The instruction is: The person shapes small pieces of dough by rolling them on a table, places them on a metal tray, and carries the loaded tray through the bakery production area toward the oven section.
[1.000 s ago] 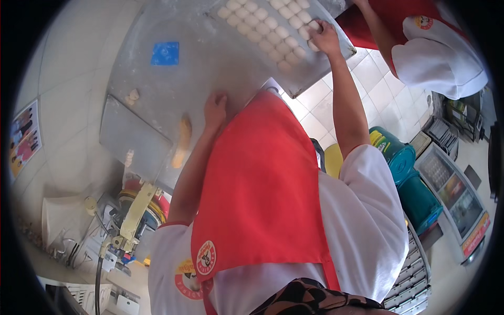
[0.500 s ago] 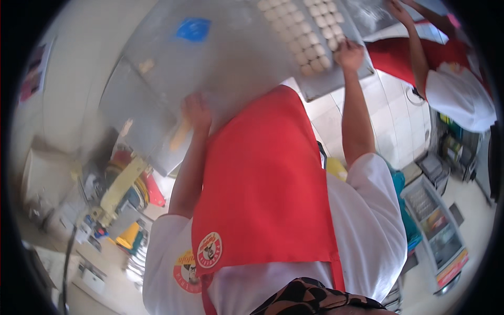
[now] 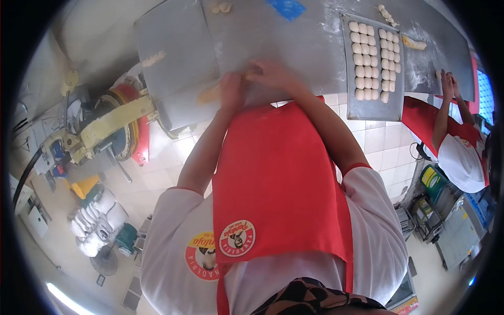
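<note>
One head-worn fisheye view looks steeply down past the red apron (image 3: 278, 178) onto the steel worktable (image 3: 310, 42).

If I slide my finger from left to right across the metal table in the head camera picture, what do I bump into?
Small dough scrap → left hand on a dough piece → right hand → tray with rows of dough balls → dough strip → a co-worker's hands.

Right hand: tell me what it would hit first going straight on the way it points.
The right hand points left toward the left hand, so it would probably meet that, or the dough beneath them.
</note>
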`<state>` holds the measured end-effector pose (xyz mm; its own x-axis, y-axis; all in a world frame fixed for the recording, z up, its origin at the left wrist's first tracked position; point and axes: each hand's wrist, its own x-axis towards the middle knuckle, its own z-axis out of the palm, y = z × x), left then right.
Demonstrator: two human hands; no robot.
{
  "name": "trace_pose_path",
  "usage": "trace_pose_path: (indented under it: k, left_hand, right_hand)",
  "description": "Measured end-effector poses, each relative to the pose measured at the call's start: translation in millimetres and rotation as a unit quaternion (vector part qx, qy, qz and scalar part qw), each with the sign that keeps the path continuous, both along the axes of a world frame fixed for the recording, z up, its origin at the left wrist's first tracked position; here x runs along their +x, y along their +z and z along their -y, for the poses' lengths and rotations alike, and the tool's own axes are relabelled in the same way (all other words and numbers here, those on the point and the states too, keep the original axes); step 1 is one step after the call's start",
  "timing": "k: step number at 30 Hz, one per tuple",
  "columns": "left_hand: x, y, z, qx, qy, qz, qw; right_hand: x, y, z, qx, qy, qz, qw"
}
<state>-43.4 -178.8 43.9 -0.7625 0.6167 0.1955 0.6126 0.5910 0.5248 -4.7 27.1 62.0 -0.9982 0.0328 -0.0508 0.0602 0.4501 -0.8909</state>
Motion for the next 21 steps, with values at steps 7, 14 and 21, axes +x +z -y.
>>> trace_pose_path:
  k: [7, 14, 21]
  left_hand:
    - [-6, 1, 20, 0.044, -0.037, 0.020, 0.998]
    - [-130, 20, 48, 0.085, 0.206, -0.018, 0.975]
    - [-250, 2, 137, -0.186, 0.303, -0.156, 0.922]
  right_hand:
    - [-27, -3, 20, 0.061, 0.062, 0.130, 0.988]
    - [-23, 51, -46, -0.437, -0.307, 0.184, 0.825]
    - [43, 65, -76, -0.358, -0.382, 0.225, 0.822]
